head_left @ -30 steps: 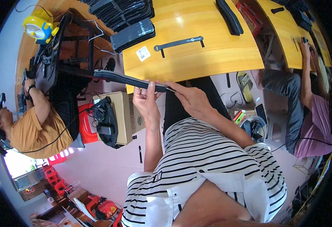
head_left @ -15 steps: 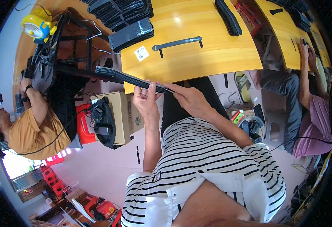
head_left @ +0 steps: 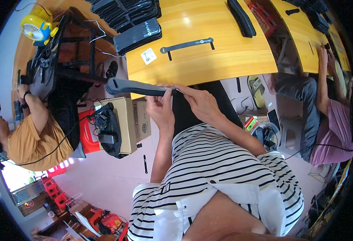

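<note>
A stack of long black straps with rounded, slotted ends [head_left: 130,87] is in my hands just off the front edge of the yellow table [head_left: 241,68]. My left hand [head_left: 161,110] grips it near its right end, thumb on the near side, and the rest juts out to the left. At that right end my right hand [head_left: 202,105] pinches the strap tips, with its index finger laid along the top. A single black strap [head_left: 188,45] lies on the table beyond, with two short dark strips under its ends.
Bundled black straps [head_left: 124,16] and a flatter pile [head_left: 138,37] sit at the table's far left, near a white printed label [head_left: 148,56]. Another strap stack [head_left: 241,18] lies far right. A cardboard box [head_left: 124,120] stands below left. Co-workers sit on both sides.
The strap stack has turned so its flat top face shows instead of its layered edge, and its left end has dropped a little. My left hand has shifted slightly right.
</note>
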`<state>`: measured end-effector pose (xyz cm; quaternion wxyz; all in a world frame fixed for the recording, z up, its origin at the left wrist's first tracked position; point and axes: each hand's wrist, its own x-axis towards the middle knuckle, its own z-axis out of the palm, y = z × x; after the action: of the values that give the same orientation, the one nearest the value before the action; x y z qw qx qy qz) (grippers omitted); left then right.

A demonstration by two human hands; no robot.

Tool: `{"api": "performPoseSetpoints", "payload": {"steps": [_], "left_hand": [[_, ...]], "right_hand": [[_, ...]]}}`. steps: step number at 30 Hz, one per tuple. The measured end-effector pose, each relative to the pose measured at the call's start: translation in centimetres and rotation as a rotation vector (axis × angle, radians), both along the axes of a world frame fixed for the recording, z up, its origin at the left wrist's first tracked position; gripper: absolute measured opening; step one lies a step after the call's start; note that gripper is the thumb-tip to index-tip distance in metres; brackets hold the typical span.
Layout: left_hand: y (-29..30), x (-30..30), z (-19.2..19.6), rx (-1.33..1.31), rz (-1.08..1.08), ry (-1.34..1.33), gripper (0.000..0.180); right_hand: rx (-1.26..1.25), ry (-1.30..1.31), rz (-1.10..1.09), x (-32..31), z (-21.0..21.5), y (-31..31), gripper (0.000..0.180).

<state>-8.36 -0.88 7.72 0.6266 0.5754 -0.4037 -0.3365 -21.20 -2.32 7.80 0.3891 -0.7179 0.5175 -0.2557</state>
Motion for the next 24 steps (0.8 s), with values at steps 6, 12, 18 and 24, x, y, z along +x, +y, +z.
{"api": "performPoseSetpoints", "payload": {"steps": [6,12,18,24], "left_hand": [[0.2,-0.4,-0.5,-0.128,-0.004,-0.129,0.021],[0.5,-0.7,0.1,-0.050,-0.034,-0.363,0.027],[0.2,-1.2,-0.7,-0.204,-0.020,-0.536,0.033],[0.0,-0.7,-0.9,-0.220,-0.066,-0.507,0.028]], "right_hand": [[0.516,-0.664,0.015,-0.4,0.3,-0.5,0.040],[0.678,-0.785,-0.051,-0.5,0.5,0.0,0.037],[0.516,-0.792,-0.131,0.2,0.0,0.4,0.036],[0.122,-0.492,-0.094,-0.3,-0.7,0.0,0.037]]}}
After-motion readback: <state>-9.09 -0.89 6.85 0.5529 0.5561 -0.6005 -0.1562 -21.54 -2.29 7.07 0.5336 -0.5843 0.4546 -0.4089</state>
